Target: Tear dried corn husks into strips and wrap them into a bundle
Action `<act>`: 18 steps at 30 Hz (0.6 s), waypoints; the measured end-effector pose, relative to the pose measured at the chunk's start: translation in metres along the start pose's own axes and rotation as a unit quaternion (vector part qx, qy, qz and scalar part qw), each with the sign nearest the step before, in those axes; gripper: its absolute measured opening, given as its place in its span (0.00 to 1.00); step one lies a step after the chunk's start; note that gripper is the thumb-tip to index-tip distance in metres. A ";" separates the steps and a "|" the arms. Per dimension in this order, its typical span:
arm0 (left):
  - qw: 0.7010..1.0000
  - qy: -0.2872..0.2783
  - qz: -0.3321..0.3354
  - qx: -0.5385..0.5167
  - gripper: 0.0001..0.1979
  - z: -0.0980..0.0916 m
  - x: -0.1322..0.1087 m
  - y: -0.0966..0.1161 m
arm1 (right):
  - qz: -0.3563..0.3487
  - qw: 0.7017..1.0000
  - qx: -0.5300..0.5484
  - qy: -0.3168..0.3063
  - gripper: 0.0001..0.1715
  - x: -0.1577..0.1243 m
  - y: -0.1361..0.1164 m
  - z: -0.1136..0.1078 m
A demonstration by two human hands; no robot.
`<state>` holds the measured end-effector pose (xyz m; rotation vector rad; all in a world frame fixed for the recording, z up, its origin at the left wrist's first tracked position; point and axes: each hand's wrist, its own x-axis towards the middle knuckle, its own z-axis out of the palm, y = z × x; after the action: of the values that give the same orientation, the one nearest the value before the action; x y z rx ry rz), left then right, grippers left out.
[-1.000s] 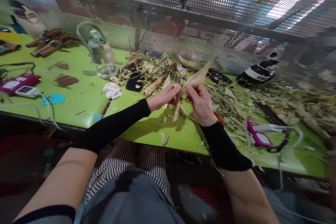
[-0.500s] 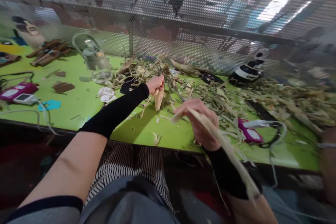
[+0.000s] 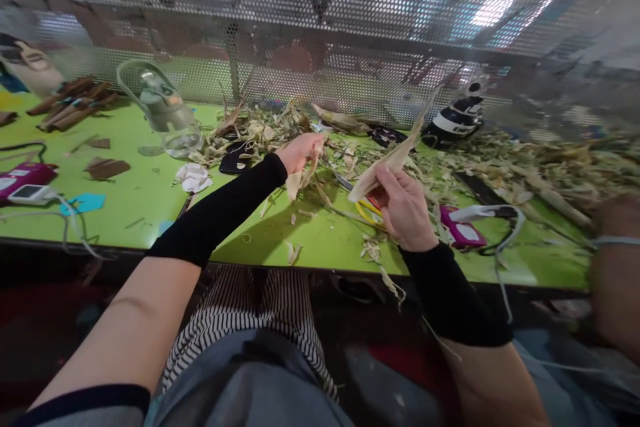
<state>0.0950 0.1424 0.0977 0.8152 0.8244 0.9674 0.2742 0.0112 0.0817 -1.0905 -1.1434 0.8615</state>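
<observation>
My left hand (image 3: 303,152) is closed on a pale piece of husk (image 3: 295,183), which hangs below the fingers over the green table (image 3: 260,243). To the right, my right hand (image 3: 403,203) pinches a long pale husk strip (image 3: 395,157) between thumb and fingers; its thin tip points up and away towards the mesh. Scissors with yellow and red handles (image 3: 369,215) lie just beside and partly under my right hand. A heap of dry husk scraps (image 3: 285,123) spreads behind both hands.
A clear bottle (image 3: 163,110), a dark phone (image 3: 235,159) and crumpled white tissue (image 3: 193,177) lie to the left. Rightward are a black bottle (image 3: 455,123), a magenta device (image 3: 463,230) with a cable, and another person's arm (image 3: 617,273). Perforated mesh (image 3: 280,47) stands behind.
My right hand has moved up and right, and its husk strip, which trailed back over the forearm, now points away from me. The scissors have come into sight. My left hand keeps its piece.
</observation>
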 end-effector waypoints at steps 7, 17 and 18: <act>0.984 -0.107 0.044 0.138 0.08 -0.008 -0.045 0.018 | -0.002 0.992 -0.112 -0.066 0.30 0.006 0.005 0.014; 0.979 -0.092 0.103 0.148 0.07 -0.041 -0.073 -0.007 | -0.037 0.971 -0.168 -0.167 0.32 0.035 0.017 0.064; 0.981 -0.074 0.102 0.144 0.07 -0.044 -0.073 -0.005 | -0.042 0.967 -0.181 -0.174 0.34 0.037 0.018 0.067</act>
<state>0.0342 0.0830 0.0896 1.2278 0.7712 0.9656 0.2168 0.0659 0.0775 -1.2031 -1.6782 0.8138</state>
